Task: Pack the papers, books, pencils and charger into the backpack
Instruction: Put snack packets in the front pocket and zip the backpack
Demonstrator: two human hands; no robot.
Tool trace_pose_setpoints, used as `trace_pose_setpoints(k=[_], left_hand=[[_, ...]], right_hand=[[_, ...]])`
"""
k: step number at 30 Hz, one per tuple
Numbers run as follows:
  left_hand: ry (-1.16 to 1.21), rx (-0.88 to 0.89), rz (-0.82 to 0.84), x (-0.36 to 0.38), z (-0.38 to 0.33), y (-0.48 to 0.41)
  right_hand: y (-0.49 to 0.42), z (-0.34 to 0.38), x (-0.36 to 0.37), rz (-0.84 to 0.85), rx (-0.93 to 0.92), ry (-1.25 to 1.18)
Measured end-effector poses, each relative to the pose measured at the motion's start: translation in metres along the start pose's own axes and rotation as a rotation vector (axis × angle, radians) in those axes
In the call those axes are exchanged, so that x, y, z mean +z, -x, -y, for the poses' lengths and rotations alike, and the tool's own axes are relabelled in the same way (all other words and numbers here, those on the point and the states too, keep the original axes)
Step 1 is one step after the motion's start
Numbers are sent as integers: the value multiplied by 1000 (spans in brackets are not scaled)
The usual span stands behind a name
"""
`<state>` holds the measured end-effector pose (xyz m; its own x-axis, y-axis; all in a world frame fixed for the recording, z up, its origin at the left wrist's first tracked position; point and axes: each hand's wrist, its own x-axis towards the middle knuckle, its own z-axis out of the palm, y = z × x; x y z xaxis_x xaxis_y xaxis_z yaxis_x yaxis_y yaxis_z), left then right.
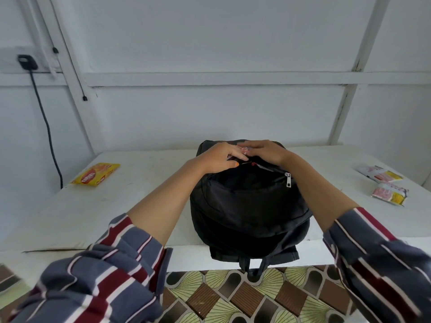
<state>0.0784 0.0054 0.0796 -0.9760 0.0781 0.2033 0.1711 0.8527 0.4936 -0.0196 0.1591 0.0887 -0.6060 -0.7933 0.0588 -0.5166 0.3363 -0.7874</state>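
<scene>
Soft even daylight, bowed edges (sleeves blurred)

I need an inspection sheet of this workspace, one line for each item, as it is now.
Surface: white table; the backpack overhangs its near edge.
Job's things: black backpack lying flat; papers, books, pencils: nothing seen.
Clutter: yellow packet at left; two red-and-yellow packets at right.
Grippers: left hand pinches a red-and-white packet at the backpack's far opening; right hand rests on it.
Cables: black cable hangs from a wall plug.
Surroundings: white wall, patterned floor.

A yellow snack packet point(95, 174) lies left on the table point(144, 183), two wrappers point(380, 175) point(390, 194), perhaps noodles, right.
</scene>
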Motion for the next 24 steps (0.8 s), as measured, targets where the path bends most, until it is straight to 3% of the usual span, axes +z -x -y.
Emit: trace_pose_setpoints(k=[4,8,16,24], left_hand=[[23,-8,-21,2,6,4],[-22,-56,-9,4,7,3],[30,-69,-25,8,8,15],[18,-103,43,8,4,23]], right_hand=[[-11,-13,3,82,-22,222],[-17,-20,7,-61,-39,397],[-15,-18,12,-85,-53,403],[-13,-9,20,-231,-49,312]])
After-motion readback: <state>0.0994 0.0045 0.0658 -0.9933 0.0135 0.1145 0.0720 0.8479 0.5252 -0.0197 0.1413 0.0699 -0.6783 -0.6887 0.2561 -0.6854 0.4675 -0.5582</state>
